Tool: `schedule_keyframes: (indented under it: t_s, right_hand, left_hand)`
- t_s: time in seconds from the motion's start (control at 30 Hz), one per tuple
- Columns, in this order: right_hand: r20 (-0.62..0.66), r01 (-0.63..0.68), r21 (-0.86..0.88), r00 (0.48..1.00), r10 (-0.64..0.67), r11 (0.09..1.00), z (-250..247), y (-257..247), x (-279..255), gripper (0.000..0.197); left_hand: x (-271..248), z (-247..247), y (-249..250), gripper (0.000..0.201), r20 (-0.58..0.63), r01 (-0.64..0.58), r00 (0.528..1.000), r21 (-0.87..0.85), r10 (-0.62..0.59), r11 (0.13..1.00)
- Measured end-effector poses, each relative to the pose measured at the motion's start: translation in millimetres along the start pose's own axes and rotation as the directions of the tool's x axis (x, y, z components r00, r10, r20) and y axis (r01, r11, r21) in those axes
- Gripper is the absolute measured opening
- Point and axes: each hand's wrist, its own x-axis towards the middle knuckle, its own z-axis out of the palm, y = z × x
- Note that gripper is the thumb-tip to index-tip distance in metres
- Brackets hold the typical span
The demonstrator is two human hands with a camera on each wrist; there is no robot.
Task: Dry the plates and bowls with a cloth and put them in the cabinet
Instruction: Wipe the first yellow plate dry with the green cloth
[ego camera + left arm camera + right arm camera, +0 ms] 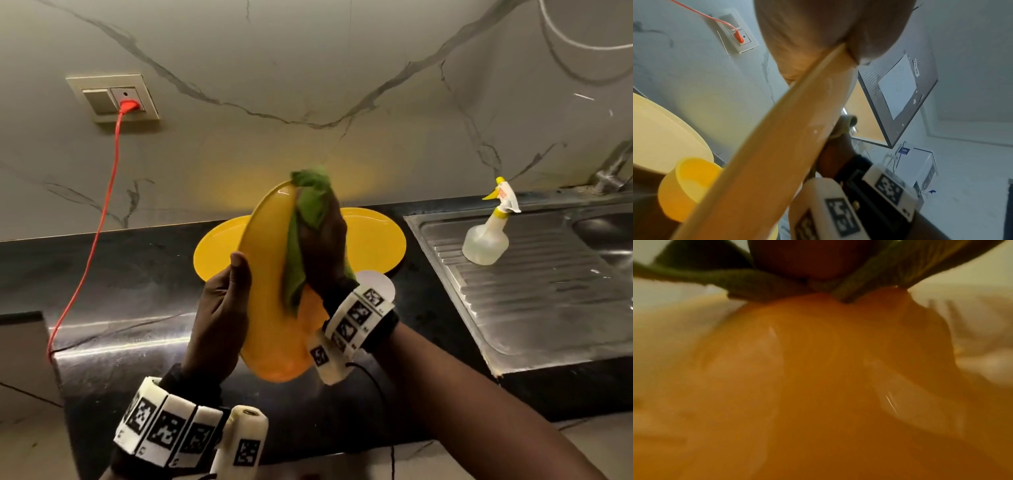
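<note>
A yellow plate point(267, 270) stands on edge above the black counter, tilted. My left hand point(219, 308) grips its left rim, thumb on the front face. My right hand point(322, 246) presses a green cloth point(310, 205) against the plate's face, the cloth bunched under the fingers and draped over the top rim. In the left wrist view the plate's rim point(764, 146) runs diagonally under my thumb. The right wrist view is blurred, showing the plate's surface point(828, 386) and the cloth point(748, 279). More yellow plates point(373, 240) lie flat on the counter behind. A small yellow bowl point(688, 186) shows near them.
A steel sink drainboard point(534, 291) lies to the right with a spray bottle point(488, 236) standing on it. A red cable point(102, 212) runs from a wall socket point(114, 97) down over the counter's left edge. The marble wall is close behind.
</note>
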Motion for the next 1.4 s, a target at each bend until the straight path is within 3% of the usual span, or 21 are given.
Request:
schedule_keyframes:
  t_s: [0.07,0.13,0.23,0.3,0.37,0.47,0.53,0.6,0.67,0.73,0.8,0.9,1.07,1.13,1.2,1.3,1.37,1.4]
  right_hand:
    - [-0.136,-0.230,-0.005,0.964,0.227,0.973,-6.2,15.3,3.8,0.043]
    - [-0.180,-0.305,-0.015,0.938,0.297,0.952,-10.0,20.4,-12.2,0.048]
    - [-0.056,-0.252,0.012,0.966,0.253,0.968,0.1,11.4,-49.3,0.069]
    - [0.056,-0.251,0.084,0.967,0.247,0.964,10.9,-7.3,-67.9,0.075]
    - [0.105,-0.178,0.091,0.980,0.168,0.980,14.6,-29.6,-73.4,0.074]
    - [0.144,0.075,0.052,0.986,-0.082,0.996,11.8,-47.5,-54.7,0.064]
    - [0.164,0.223,0.018,0.961,-0.223,0.975,7.6,-42.5,-33.2,0.055]
    - [0.118,0.251,-0.025,0.962,-0.247,0.968,4.8,-33.1,-11.9,0.037]
    - [0.052,0.069,-0.039,0.996,-0.067,0.997,-1.1,-25.5,5.9,0.024]
    - [0.074,-0.188,-0.066,0.978,0.193,0.980,-8.6,-18.5,22.5,0.020]
    - [0.052,-0.396,-0.124,0.913,0.405,0.910,-19.3,-3.5,34.6,0.029]
    - [0.019,-0.586,-0.181,0.801,0.599,0.790,-31.0,18.4,33.0,0.047]
    - [-0.057,-0.712,0.010,0.700,0.712,0.702,-31.0,58.8,13.1,0.087]
    - [-0.048,-0.742,0.061,0.666,0.745,0.667,-33.6,93.0,7.9,0.090]
    - [-0.033,-0.765,0.172,0.625,0.780,0.621,-33.1,78.9,2.9,0.078]
    - [-0.051,-0.742,0.366,0.587,0.808,0.562,-35.2,51.8,0.7,0.037]
    - [-0.081,-0.715,0.342,0.624,0.777,0.610,-43.3,48.3,8.8,0.032]
    - [-0.105,-0.685,0.310,0.665,0.740,0.659,-49.0,43.8,16.4,0.033]
  left_hand:
    - [-4.1,-2.0,1.1,0.061,0.017,-0.033,0.999,-0.009,0.033,0.999]
    - [-3.7,-5.1,0.6,0.066,0.008,-0.052,0.999,-0.001,0.052,0.999]
    - [1.1,-5.7,-3.5,0.094,-0.029,-0.073,0.997,0.045,0.075,0.996]
    - [4.9,-5.8,-6.7,0.092,-0.065,-0.106,0.992,0.079,0.111,0.991]
    - [8.8,-6.5,-7.5,0.082,-0.086,-0.097,0.991,0.080,0.104,0.992]
    - [10.6,-4.6,-6.4,0.063,-0.060,-0.095,0.993,0.098,0.102,0.991]
    - [9.2,-2.7,-10.6,0.061,-0.080,-0.112,0.989,0.145,0.124,0.983]
    - [5.1,0.4,-15.8,0.068,-0.116,-0.133,0.981,0.188,0.156,0.973]
    - [-0.5,2.0,-19.2,0.074,-0.133,-0.127,0.979,0.179,0.152,0.976]
    - [-3.3,-1.0,-19.9,0.079,-0.120,-0.130,0.982,0.159,0.149,0.979]
    - [-5.9,-4.2,-14.2,0.078,-0.126,-0.143,0.978,0.176,0.167,0.974]
    - [-7.3,-6.5,-0.3,0.070,-0.142,-0.218,0.958,0.198,0.248,0.956]
    - [-5.0,-8.2,6.2,0.066,-0.202,-0.295,0.921,0.194,0.333,0.935]
    - [-4.5,-6.4,5.7,0.056,-0.233,-0.336,0.899,0.177,0.371,0.925]
    - [-4.1,-1.8,4.4,0.046,-0.242,-0.376,0.880,0.167,0.408,0.911]
    - [-4.9,1.6,1.3,0.039,-0.228,-0.380,0.890,0.114,0.396,0.918]
    - [-5.8,-3.2,-1.9,0.040,-0.195,-0.344,0.915,0.082,0.354,0.935]
    - [-5.3,-8.1,-4.6,0.051,-0.177,-0.309,0.931,0.073,0.318,0.948]
